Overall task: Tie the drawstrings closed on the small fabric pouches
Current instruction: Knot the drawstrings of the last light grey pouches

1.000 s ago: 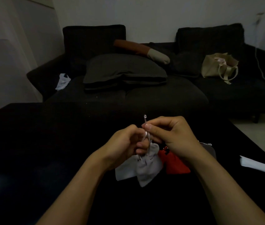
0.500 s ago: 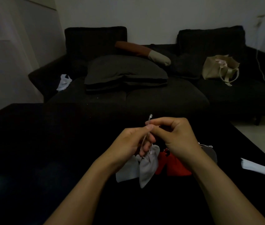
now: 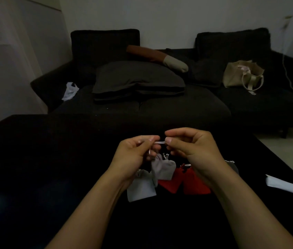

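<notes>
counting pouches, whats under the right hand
Red pouches lie under the right hand, with a grey pouch showing past the wrist. The hand and forearm may cover more.

Beyond the hands stands a dark sofa [image 3: 160, 106] bearing a grey cushion [image 3: 138, 78] and a brown-and-cream bolster [image 3: 158, 57]. Far right of them on the sofa sits a beige tote [image 3: 239, 74]; far left lies a white bag [image 3: 70, 90]. Right of the hands lies a white paper [image 3: 285, 186].
</notes>
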